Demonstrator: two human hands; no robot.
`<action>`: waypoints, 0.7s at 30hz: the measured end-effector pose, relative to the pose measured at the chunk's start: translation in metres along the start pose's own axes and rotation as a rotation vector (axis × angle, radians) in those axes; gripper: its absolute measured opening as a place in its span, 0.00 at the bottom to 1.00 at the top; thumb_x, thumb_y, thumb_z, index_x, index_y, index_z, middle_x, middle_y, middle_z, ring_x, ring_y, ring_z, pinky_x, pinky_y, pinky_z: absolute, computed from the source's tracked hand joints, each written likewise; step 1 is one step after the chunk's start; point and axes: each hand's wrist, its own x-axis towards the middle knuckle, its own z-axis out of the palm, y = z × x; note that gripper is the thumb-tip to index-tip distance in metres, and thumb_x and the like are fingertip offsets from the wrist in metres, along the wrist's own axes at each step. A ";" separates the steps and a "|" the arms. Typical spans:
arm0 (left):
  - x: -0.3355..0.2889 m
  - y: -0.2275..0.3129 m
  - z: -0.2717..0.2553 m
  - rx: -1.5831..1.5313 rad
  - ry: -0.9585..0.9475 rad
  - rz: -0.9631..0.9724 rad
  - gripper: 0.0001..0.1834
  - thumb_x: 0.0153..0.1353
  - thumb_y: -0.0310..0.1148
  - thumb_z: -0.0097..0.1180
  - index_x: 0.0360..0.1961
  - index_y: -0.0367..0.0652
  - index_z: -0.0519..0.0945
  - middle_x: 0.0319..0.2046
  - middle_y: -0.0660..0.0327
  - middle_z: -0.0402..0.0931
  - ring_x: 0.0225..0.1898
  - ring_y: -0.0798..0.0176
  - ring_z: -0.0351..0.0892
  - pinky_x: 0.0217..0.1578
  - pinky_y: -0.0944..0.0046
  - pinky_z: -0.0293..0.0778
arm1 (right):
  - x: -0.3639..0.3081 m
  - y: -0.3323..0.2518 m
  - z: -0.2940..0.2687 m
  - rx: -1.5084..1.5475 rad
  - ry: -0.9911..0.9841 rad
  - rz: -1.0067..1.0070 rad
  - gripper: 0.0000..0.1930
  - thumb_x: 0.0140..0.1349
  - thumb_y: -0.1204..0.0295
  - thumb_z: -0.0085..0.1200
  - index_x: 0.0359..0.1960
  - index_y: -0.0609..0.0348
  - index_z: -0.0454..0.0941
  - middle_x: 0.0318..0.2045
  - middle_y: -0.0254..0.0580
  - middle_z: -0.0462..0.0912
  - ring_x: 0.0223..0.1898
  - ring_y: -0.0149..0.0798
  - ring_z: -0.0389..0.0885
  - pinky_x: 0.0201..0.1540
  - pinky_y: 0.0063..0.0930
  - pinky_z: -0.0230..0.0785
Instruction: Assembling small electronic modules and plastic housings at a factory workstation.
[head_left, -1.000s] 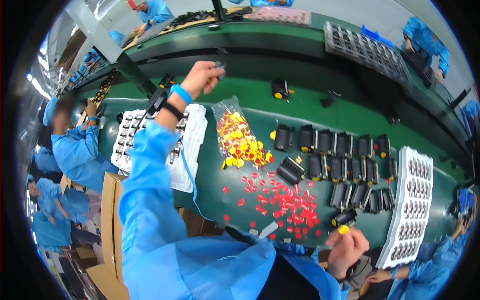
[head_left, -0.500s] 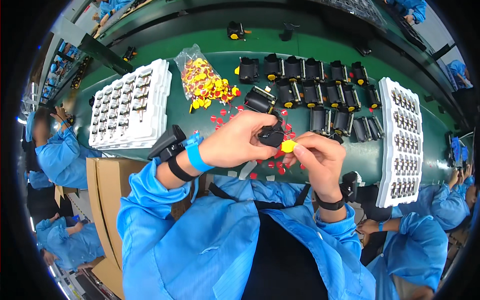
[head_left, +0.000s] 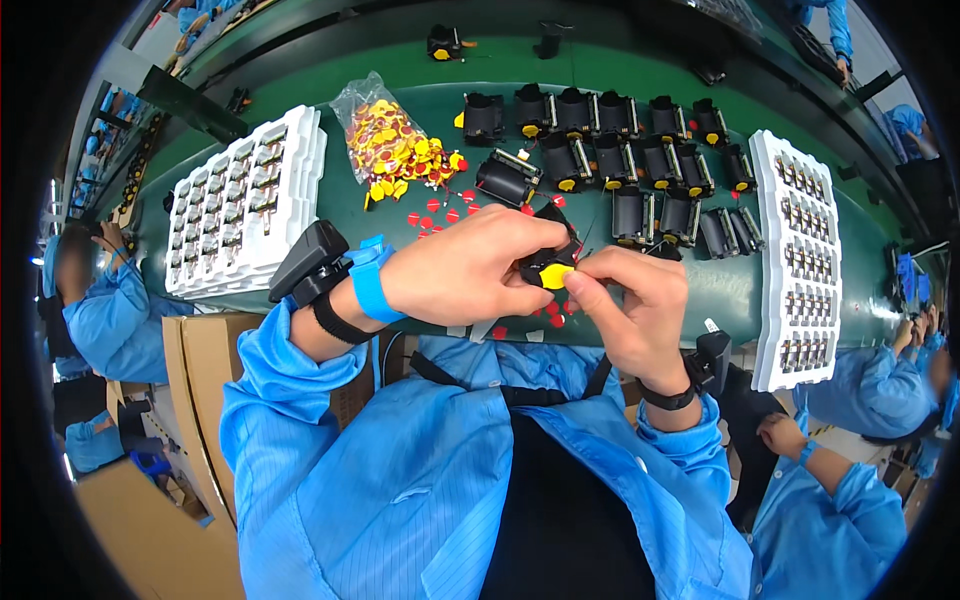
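Over the near edge of the green work table, my left hand (head_left: 475, 265) grips a small black plastic housing (head_left: 545, 217) between thumb and fingers. A yellow round disc (head_left: 553, 277) lies against the near side of that housing. My right hand (head_left: 635, 305) is closed, its thumb and forefinger pinching at the disc's right edge. Thin wires show beside the housing. Beneath and around my hands, red round stickers (head_left: 433, 205) are scattered on the table. A similar black housing (head_left: 508, 178) lies on its side just beyond my left hand.
Several black housings (head_left: 575, 110) with yellow discs stand in rows at the back right. A clear bag (head_left: 362, 100) spills yellow and red discs. White trays of metal parts stand left (head_left: 300, 150) and right (head_left: 768, 290). A cardboard box (head_left: 200, 400) is at lower left. Co-workers sit either side.
My right hand has brought the yellow disc left, from beside the housing onto its near side. The whole view has shifted slightly.
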 end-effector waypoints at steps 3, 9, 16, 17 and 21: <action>-0.001 0.006 -0.001 0.023 -0.004 0.007 0.16 0.54 0.28 0.61 0.41 0.31 0.73 0.25 0.46 0.72 0.24 0.51 0.76 0.25 0.56 0.70 | -0.002 -0.005 0.002 -0.060 0.040 -0.063 0.03 0.57 0.80 0.63 0.29 0.67 0.81 0.21 0.43 0.80 0.20 0.38 0.79 0.24 0.28 0.67; -0.003 0.000 0.004 0.033 -0.013 0.021 0.15 0.57 0.29 0.64 0.37 0.33 0.70 0.23 0.51 0.72 0.20 0.56 0.77 0.21 0.58 0.67 | -0.004 -0.004 -0.003 -0.089 0.025 -0.106 0.05 0.55 0.80 0.64 0.31 0.66 0.80 0.23 0.45 0.81 0.23 0.40 0.80 0.26 0.28 0.70; -0.015 0.002 0.007 -0.176 -0.215 0.017 0.12 0.64 0.32 0.62 0.40 0.37 0.73 0.22 0.58 0.68 0.19 0.67 0.66 0.21 0.63 0.59 | -0.002 0.009 -0.004 0.382 -0.258 0.100 0.37 0.52 0.76 0.66 0.65 0.69 0.67 0.48 0.51 0.83 0.49 0.37 0.84 0.49 0.33 0.79; -0.019 0.007 0.013 -0.148 -0.075 0.012 0.12 0.63 0.31 0.62 0.41 0.37 0.73 0.21 0.58 0.68 0.19 0.66 0.67 0.21 0.63 0.59 | -0.010 0.008 0.004 0.482 -0.128 0.178 0.36 0.53 0.74 0.67 0.64 0.70 0.69 0.45 0.50 0.84 0.46 0.35 0.85 0.47 0.31 0.80; -0.036 0.009 0.030 -0.114 0.148 -0.076 0.14 0.62 0.30 0.62 0.46 0.39 0.73 0.20 0.55 0.69 0.19 0.62 0.69 0.21 0.61 0.61 | -0.025 0.009 0.017 0.323 0.059 0.085 0.32 0.52 0.71 0.69 0.59 0.75 0.73 0.40 0.51 0.86 0.40 0.35 0.87 0.45 0.28 0.81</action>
